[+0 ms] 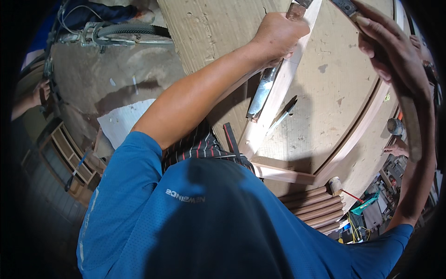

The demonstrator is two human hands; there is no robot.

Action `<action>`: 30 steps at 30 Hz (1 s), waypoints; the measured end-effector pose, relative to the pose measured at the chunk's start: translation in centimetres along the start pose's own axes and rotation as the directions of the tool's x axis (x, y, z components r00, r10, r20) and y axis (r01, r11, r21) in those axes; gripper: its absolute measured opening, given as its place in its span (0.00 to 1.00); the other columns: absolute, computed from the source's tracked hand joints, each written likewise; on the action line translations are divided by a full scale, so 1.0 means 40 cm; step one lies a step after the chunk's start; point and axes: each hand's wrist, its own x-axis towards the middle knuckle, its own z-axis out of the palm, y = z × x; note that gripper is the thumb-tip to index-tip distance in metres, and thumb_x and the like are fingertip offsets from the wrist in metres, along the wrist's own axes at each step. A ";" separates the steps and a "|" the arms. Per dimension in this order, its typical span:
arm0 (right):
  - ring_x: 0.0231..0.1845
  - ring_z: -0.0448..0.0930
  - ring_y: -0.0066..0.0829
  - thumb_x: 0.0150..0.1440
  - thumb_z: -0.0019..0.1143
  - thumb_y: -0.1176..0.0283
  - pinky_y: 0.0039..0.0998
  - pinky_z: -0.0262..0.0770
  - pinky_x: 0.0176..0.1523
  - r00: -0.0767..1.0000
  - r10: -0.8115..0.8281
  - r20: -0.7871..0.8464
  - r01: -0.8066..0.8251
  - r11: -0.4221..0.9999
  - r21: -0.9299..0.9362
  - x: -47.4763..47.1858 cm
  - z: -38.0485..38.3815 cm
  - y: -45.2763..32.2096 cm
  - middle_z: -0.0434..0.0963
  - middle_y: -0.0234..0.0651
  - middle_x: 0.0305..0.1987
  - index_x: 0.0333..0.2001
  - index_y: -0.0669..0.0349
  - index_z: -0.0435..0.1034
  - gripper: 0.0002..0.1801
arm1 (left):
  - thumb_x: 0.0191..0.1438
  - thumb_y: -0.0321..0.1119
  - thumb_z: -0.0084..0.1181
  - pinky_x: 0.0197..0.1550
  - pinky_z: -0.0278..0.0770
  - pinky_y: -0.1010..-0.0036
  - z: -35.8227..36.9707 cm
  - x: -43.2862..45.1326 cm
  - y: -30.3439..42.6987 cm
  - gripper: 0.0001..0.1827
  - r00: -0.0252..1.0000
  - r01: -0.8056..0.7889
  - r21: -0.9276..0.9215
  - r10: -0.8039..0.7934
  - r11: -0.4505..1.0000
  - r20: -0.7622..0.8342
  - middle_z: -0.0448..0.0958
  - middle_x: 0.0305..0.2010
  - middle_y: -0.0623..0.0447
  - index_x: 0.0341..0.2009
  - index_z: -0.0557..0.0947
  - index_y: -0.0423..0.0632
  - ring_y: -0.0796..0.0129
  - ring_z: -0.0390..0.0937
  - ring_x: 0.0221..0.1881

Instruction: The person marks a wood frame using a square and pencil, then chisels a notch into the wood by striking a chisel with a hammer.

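My left hand (pixel 278 36) is closed around a tool over a pale wooden rail (pixel 282 83); a brown end piece (pixel 296 12) with dark metal beside it shows above the fist. The tool's full shape is hidden. Below the fist, a shiny metal piece (pixel 263 92) lies along the rail. At the right, my right hand (pixel 386 45) grips a hammer, its dark metal head (pixel 345 7) at the top edge and its wooden handle (pixel 413 129) pointing down past the wrist. A pen (pixel 282 117) lies beside the rail. A short crosspiece (pixel 287 173) meets a grooved rail (pixel 348 148).
The work stands on a worn board surface (pixel 324 122). Several brown wooden strips (pixel 320 209) and a cylindrical object (pixel 335 185) are near its lower edge. A bicycle wheel (pixel 134 30) is at upper left. Other people's hands (pixel 41 92) show at the far left and far right.
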 end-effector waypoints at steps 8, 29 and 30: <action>0.11 0.63 0.07 0.72 0.41 0.59 0.10 0.61 0.11 1.000 0.007 0.001 -0.007 1.000 0.016 -0.015 -0.003 0.010 0.67 0.25 0.24 0.73 0.56 0.55 0.29 | 0.54 0.28 0.56 0.14 0.58 0.76 0.001 0.001 -0.005 0.09 0.999 0.016 -0.015 -0.015 1.000 0.047 0.62 0.16 0.59 0.26 0.69 0.47 0.78 0.59 0.13; 0.09 0.62 0.11 0.71 0.41 0.65 0.11 0.62 0.11 0.993 0.115 -0.014 -0.088 0.828 0.554 -0.289 0.036 0.107 0.67 0.29 0.25 0.74 0.58 0.52 0.30 | 0.59 0.36 0.58 0.17 0.61 0.78 -0.096 -0.248 0.170 0.10 0.818 -0.011 -0.354 0.213 0.935 0.535 0.73 0.23 0.57 0.28 0.72 0.51 0.75 0.66 0.16; 0.09 0.63 0.12 0.70 0.42 0.66 0.11 0.62 0.11 0.994 0.106 -0.020 -0.076 0.818 0.571 -0.309 0.046 0.120 0.68 0.30 0.24 0.74 0.60 0.51 0.31 | 0.60 0.36 0.56 0.18 0.60 0.77 -0.123 -0.243 0.167 0.08 0.855 -0.090 -0.361 0.258 0.928 0.449 0.71 0.24 0.58 0.31 0.72 0.53 0.75 0.63 0.16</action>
